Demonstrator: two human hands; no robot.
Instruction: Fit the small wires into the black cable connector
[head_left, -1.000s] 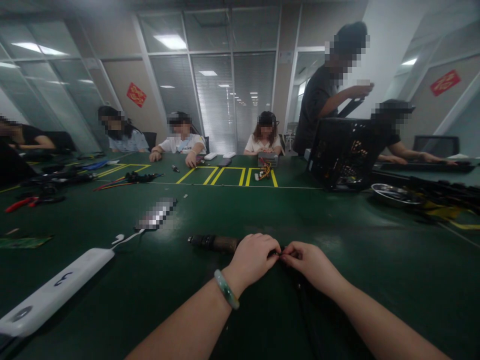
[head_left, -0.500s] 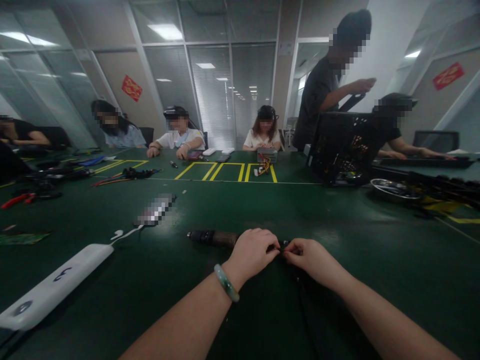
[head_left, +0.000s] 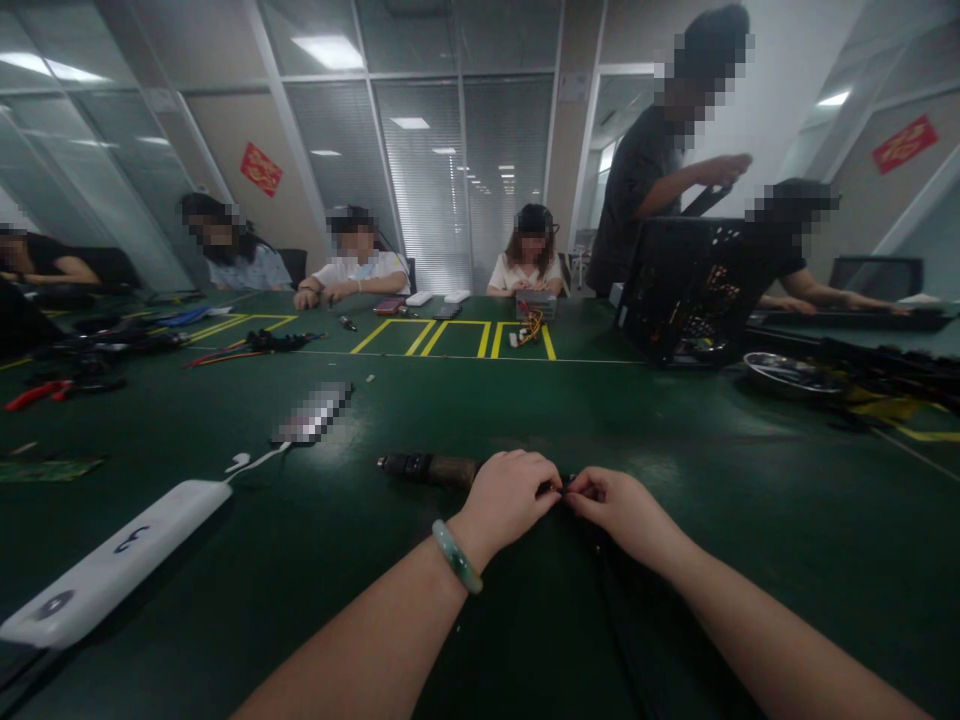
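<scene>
Near the centre of the frame, the left hand (head_left: 514,500) is curling palm-down over the rear of a brown-and-black cylindrical tool (head_left: 442,471), its thumb and fingertips closing narrowly on a small dark part (head_left: 564,490). The right hand (head_left: 615,508) is facing it from just right of centre, thumb and forefinger pinching the same part, which is too tiny to identify. The tool is lying with its tip pointing left, and one black cable (head_left: 613,600) is running from below the hands toward the bottom edge. One green bangle (head_left: 456,557) is circling the left wrist.

At lower left, one white bar (head_left: 127,560) marked with a numeral is lying beside a white cord (head_left: 259,461) leading to one phone (head_left: 313,415). Two smaller white bars (head_left: 456,297) are resting at upper centre. One black case (head_left: 660,295) is standing at upper right, near one metal bowl (head_left: 780,388). Six other people are occupying the far side.
</scene>
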